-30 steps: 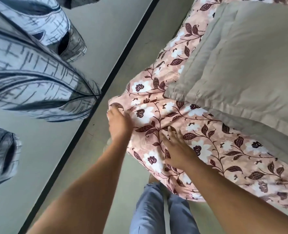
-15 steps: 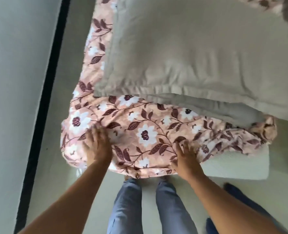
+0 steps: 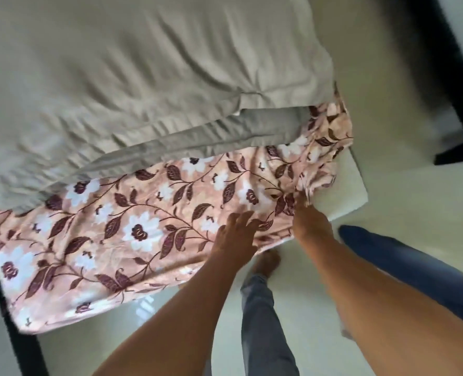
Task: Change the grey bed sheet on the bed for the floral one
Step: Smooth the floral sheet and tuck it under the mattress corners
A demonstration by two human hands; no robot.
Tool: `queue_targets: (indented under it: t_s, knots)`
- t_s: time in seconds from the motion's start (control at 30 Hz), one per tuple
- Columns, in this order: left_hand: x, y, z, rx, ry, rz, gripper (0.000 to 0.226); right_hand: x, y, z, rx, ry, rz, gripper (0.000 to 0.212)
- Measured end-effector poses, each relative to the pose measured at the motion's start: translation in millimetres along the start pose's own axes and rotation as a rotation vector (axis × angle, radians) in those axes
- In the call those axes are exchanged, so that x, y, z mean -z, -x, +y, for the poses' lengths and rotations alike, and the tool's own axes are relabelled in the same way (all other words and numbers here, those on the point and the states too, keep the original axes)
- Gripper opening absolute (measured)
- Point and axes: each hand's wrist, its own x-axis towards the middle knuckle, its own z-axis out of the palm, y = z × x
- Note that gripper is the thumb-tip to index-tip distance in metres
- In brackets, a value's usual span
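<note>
- Bed (image 3: 353, 185): the mattress fills the left and middle of the view. Its near right corner is bare white and not yet covered.
- Pillow (image 3: 143, 63): grey, lying on top of the floral sheet further up the bed. There's a second grey layer (image 3: 225, 139) under it. Can't tell if that's another pillow or folded cloth, and I can't positively ID the grey sheet anywhere.
- Floral sheet (image 3: 143, 226): spread over the near end of the mattress and draped over the near edge. It's bunched in a heap at the right corner, short of wrapping it.
- Handling, my read: light, limp cloth with no stiffness. It should slide easily over the mattress but wrinkle rather than shift as one piece. The pillow's weight probably pins the far part, so expect drag on a hard pull.
- Where to hold: the gathered hem at the right corner. Take a full pinch of the bunch, not a single layer, then draw it out and down over the bare corner.
- Left hand (image 3: 235, 234): palm down on the sheet near the edge, arm reaching forward. Grip is apart, with the fingers spread flat and pressing the cloth.
- Right hand (image 3: 309, 223): at the edge beside the bare corner, with its fingertips running into the bunched hem. It's blurred and partly hidden, so I can't tell whether the grip is clamped on the cloth.
</note>
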Motion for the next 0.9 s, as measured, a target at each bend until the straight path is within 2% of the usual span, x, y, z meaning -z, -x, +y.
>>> queue_targets:
  t_s: [0.13,0.2,0.23,0.27,0.37,0.47,0.57,0.63,0.73,0.83,0.9]
  knots:
    - [-8.9,-8.3,18.6,0.010,-0.056,0.004,0.059,-0.6,11.6,29.6,0.044,0.034,-0.282,0.070]
    - [-1.0,-16.4,37.2,0.013,-0.073,-0.049,0.056,7.4,9.2,45.0,0.101,0.058,-0.416,0.059]
    - [2.3,-19.8,44.5,0.021,-0.059,-0.071,0.054,11.0,7.4,51.7,0.104,0.044,-0.426,0.049]
    - [7.7,-27.3,55.3,0.027,-0.049,-0.089,0.053,15.0,3.4,63.3,0.069,-0.029,-0.373,0.041]
    - [21.5,-49.4,81.1,0.057,0.011,-0.089,0.056,28.5,-6.4,88.8,-0.017,-0.335,-0.016,0.023]
    - [30.5,-74.9,102.8,0.053,0.051,-0.051,0.064,45.9,-28.8,105.3,0.044,-0.507,0.179,0.029]
    - [34.2,-103.9,119.8,0.054,0.097,-0.002,0.064,56.7,-59.1,114.7,0.028,-0.627,0.152,0.039]
    - [35.0,-123.1,129.3,0.047,0.093,0.010,0.065,59.1,-76.1,115.4,0.037,-0.728,0.125,0.035]
    - [38.8,-147.1,139.0,0.029,0.120,0.045,0.064,62.0,-94.7,109.3,-0.083,-1.009,0.024,0.031]
    - [47.4,-170.4,149.8,0.048,0.195,0.088,0.054,64.3,-110.2,102.0,-0.211,-1.318,-0.091,0.029]
    - [51.4,-179.8,151.0,0.045,0.241,0.088,0.042,59.7,-122.9,101.4,-0.174,-1.418,-0.115,0.024]
